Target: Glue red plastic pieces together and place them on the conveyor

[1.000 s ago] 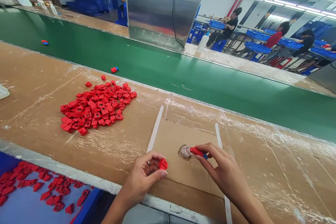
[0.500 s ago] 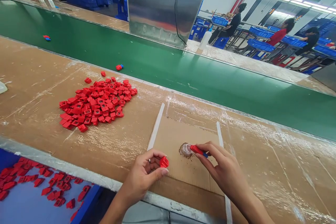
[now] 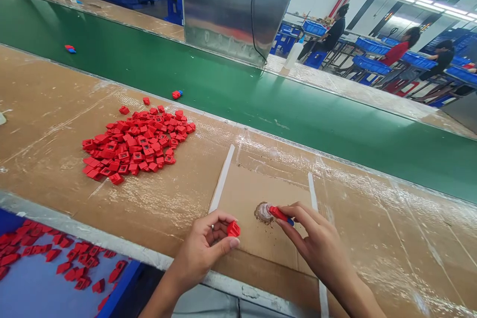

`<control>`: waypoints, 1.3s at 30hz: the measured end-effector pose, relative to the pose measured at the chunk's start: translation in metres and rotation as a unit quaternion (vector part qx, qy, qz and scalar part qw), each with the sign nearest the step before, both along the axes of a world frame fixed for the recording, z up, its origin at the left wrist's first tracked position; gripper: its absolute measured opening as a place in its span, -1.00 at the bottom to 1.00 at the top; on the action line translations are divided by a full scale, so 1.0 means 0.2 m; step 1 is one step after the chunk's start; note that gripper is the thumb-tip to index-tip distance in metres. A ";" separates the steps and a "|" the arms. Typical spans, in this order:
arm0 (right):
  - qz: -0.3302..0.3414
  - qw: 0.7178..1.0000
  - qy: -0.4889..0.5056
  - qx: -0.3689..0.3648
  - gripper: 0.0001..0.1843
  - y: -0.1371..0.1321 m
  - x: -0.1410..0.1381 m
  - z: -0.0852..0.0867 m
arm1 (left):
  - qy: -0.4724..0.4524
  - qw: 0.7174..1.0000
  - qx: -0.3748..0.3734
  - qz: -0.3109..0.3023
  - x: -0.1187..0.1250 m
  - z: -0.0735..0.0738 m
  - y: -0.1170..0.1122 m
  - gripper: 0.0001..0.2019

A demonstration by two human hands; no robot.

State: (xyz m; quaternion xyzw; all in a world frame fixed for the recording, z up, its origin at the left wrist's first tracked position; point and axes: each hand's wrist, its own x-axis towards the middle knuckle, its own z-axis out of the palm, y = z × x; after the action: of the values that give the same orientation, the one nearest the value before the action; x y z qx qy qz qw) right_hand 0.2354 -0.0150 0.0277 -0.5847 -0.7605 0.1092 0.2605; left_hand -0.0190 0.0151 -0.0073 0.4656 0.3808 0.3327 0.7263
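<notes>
Near the front edge of the bench, my left hand (image 3: 208, 243) is closed around a small red plastic piece (image 3: 233, 229) with a square hollow facing up. My right hand (image 3: 316, 238) pinches a red and blue plastic piece (image 3: 278, 213) between thumb and fingers. Its red end reaches the edge of a round whitish patch (image 3: 264, 212) in the cardboard sheet (image 3: 257, 184); whether it touches cannot be told. To the left lies a heap of red plastic pieces (image 3: 137, 144) like the one in my left hand.
A green conveyor belt (image 3: 231, 84) runs behind the bench, carrying two red and blue pieces (image 3: 176, 95). Below the bench at left is a blue bin (image 3: 37, 283) with more red pieces. A metal housing (image 3: 234, 10) spans the belt. People sit at benches far right.
The red and blue pieces on the belt have shifted slightly to the right. Both hands stay nearly in place, still holding their pieces.
</notes>
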 end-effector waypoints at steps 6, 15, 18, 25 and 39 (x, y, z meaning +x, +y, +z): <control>0.004 1.000 0.004 -0.001 -0.92 0.00 0.00 -0.01 | -0.002 1.000 -0.004 0.000 0.00 0.00 0.00 -0.73; -0.029 0.999 0.038 0.026 -0.87 0.01 0.01 0.04 | -0.003 1.000 -0.001 0.003 0.00 -0.01 0.00 -0.73; -0.045 0.998 0.039 0.033 -0.84 0.01 0.02 0.04 | -0.011 1.000 -0.002 0.005 0.00 -0.02 -0.01 -0.73; -0.071 0.995 0.054 0.049 -0.72 0.00 0.00 0.02 | -0.001 1.000 -0.005 0.003 0.00 -0.02 -0.01 -0.71; -0.110 0.883 0.438 -0.126 -0.71 -0.23 -0.38 -0.11 | -0.044 0.998 -0.029 -0.015 0.01 0.01 -0.02 -0.71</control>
State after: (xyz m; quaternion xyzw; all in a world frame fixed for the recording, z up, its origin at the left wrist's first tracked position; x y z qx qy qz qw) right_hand 0.1585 -0.0609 0.0060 -0.5853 -0.4795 0.4199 0.5011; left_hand -0.0172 0.0118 -0.0054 0.4348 0.3506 0.3312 0.7605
